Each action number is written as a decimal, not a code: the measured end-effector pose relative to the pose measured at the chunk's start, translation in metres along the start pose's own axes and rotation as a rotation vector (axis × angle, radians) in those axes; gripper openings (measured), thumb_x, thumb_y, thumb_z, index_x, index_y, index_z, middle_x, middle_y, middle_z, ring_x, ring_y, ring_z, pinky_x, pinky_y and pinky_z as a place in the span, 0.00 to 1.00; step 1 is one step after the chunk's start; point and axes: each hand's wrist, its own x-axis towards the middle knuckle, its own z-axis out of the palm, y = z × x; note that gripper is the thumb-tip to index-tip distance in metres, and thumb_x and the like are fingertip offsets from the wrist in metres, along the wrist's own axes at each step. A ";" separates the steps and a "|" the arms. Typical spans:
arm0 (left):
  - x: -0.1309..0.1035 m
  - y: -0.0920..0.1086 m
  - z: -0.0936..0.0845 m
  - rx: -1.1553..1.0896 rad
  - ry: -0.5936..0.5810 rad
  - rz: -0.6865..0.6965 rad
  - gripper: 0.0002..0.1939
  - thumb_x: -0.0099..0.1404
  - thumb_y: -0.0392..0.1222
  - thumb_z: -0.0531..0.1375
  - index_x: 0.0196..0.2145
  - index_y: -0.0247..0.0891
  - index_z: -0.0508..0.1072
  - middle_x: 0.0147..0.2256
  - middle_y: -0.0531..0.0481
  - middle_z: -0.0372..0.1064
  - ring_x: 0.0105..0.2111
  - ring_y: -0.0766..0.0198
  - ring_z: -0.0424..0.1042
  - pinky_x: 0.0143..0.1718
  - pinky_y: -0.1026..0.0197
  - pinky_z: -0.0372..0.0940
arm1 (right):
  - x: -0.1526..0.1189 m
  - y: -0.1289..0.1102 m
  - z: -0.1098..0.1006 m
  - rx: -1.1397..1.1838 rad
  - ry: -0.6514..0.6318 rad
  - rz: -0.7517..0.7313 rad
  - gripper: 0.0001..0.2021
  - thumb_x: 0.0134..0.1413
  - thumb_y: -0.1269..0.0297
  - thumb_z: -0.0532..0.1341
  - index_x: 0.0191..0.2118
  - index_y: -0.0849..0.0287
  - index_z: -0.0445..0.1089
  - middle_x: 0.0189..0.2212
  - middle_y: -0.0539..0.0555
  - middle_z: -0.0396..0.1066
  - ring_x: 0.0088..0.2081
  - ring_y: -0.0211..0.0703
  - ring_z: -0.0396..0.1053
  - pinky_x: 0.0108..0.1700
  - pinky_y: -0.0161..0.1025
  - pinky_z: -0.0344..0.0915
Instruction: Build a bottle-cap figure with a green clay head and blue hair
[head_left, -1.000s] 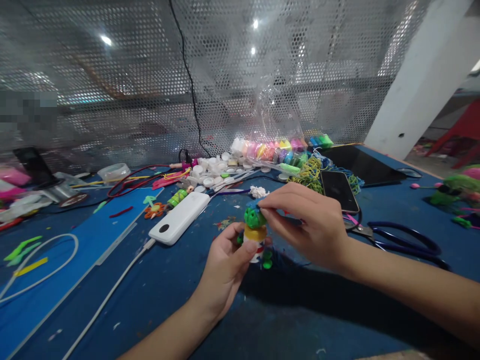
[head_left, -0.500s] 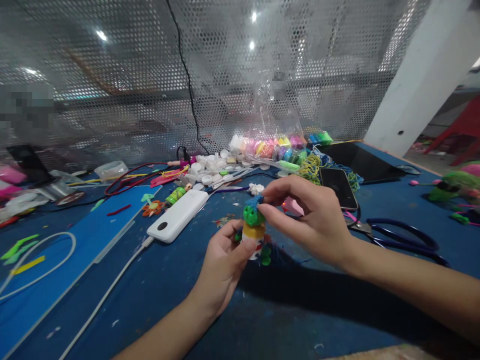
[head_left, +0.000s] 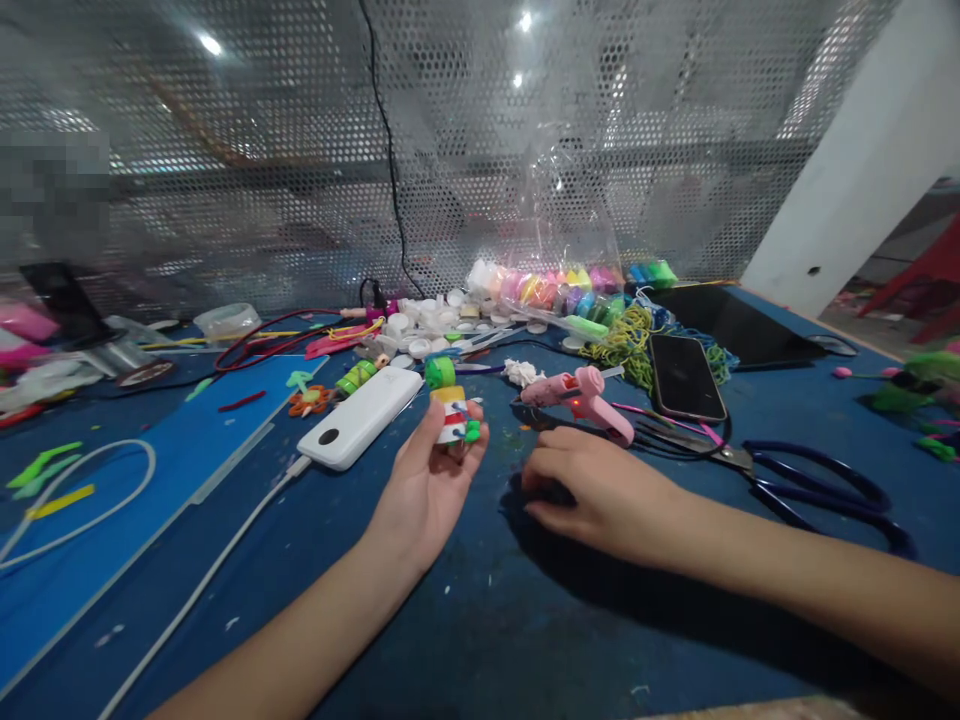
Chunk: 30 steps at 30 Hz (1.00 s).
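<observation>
My left hand [head_left: 427,480] is closed round a small figure [head_left: 452,415] with a green head, a yellow band, a white and red body and green bits at its side. To the right, my right hand [head_left: 592,490] is low over the dark blue table, fingers curled and apart, with nothing visible between them. Just beyond it lies a pink glue gun [head_left: 577,390] with a small red light. A white crumpled piece [head_left: 523,373] rests beside the gun's nozzle.
A white power bank [head_left: 364,415] with a cable lies left, beside a blue board [head_left: 150,470]. Scissors [head_left: 810,480] and a phone [head_left: 686,377] are at right. Behind are white caps [head_left: 427,320], yarn [head_left: 622,340] and bagged colourful clay [head_left: 555,290].
My left hand has moved left and up with the figure. My right hand has come off the figure's top and dropped toward the table, uncovering the glue gun. The view has shifted slightly.
</observation>
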 end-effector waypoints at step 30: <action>-0.030 -0.012 -0.008 0.347 -0.372 -0.195 0.16 0.51 0.40 0.70 0.36 0.34 0.72 0.31 0.48 0.74 0.30 0.66 0.72 0.33 0.67 0.67 | 0.002 0.001 -0.023 0.064 0.785 -0.373 0.07 0.57 0.76 0.59 0.39 0.61 0.72 0.34 0.57 0.75 0.38 0.42 0.73 0.40 0.41 0.71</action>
